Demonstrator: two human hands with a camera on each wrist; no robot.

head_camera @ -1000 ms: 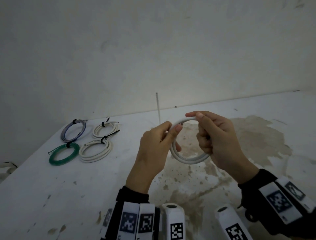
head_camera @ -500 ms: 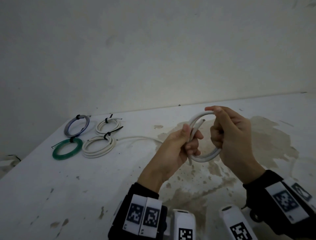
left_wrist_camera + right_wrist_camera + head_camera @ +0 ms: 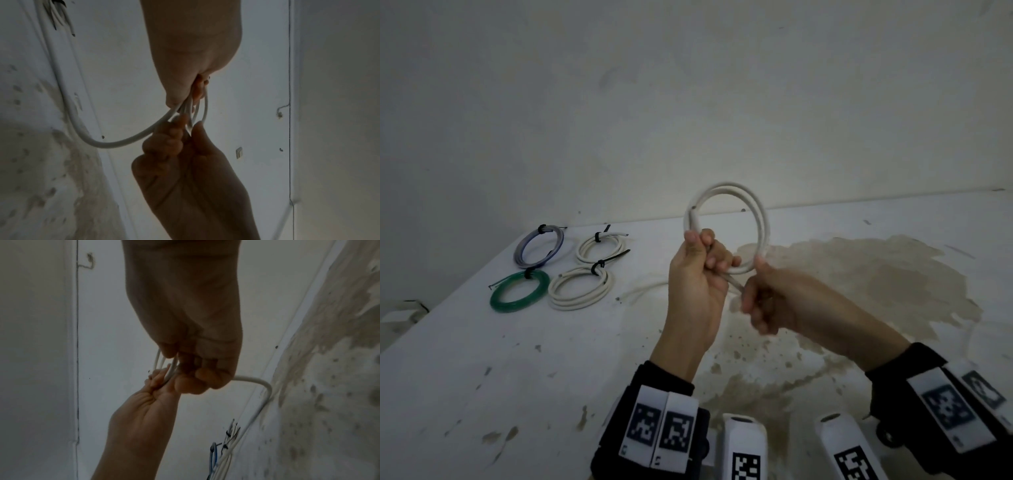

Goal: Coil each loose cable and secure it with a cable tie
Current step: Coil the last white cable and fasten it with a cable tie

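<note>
A white cable point(image 3: 763, 219) stands as an upright coil of about two turns above the table point(image 3: 517, 377). My left hand point(image 3: 705, 260) grips the coil's bottom, where the turns cross. My right hand point(image 3: 756, 291) sits just below and to the right, with its fingers curled round the strand leaving the coil. The loose tail point(image 3: 643, 291) trails left across the table. In the left wrist view the tail point(image 3: 115, 143) curves away from both hands. In the right wrist view my right hand point(image 3: 197, 379) holds the cable point(image 3: 257, 380) against the fingers of my left hand point(image 3: 156, 382).
Several tied coils lie at the table's far left: a grey-blue one point(image 3: 539, 246), a small white one point(image 3: 601, 246), a green one point(image 3: 519, 291) and a larger white one point(image 3: 580, 289), each with a black tie. A brown stain point(image 3: 876, 281) marks the table. A wall stands behind.
The coil has been lifted and turned upright above my left hand. My right hand left the coil's right side and came down onto the loose strand below it.
</note>
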